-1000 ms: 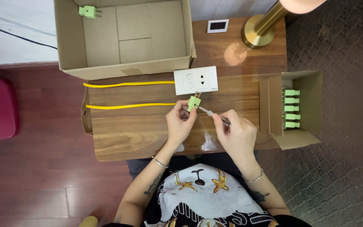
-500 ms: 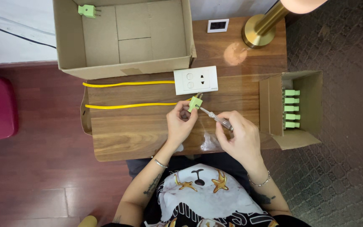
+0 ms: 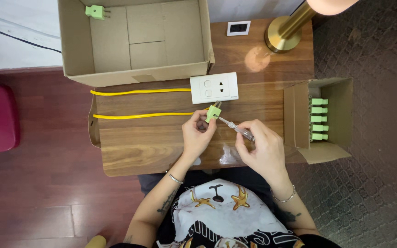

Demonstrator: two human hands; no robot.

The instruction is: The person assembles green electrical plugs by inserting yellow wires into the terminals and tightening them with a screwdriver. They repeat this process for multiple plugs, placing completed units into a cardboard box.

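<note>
Over the middle of the wooden table [image 3: 129,151] I see both hands working close together. My left hand [image 3: 197,137] has its fingers pinched shut on a small green plug [image 3: 213,112], holding it tilted just below the white switch-and-socket plate [image 3: 214,87]. My right hand [image 3: 262,148] is closed around a clear-handled screwdriver [image 3: 237,128], whose tip points up-left to the plug; I cannot tell if it touches.

A yellow cable [image 3: 143,115] runs from the plug leftward across the tabletop, and a second yellow cable [image 3: 138,92] lies parallel above it, reaching the plate. At the table's far edge sits a large open cardboard box [image 3: 136,76] with one green plug [image 3: 95,11] in its corner. On the right edge a small cardboard box [image 3: 341,115] holds a row of green plugs [image 3: 319,119]. A brass lamp base [image 3: 285,36] stands at the back right.

Bare wood lies left of my hands; dark red floor borders that side, patterned carpet the right.
</note>
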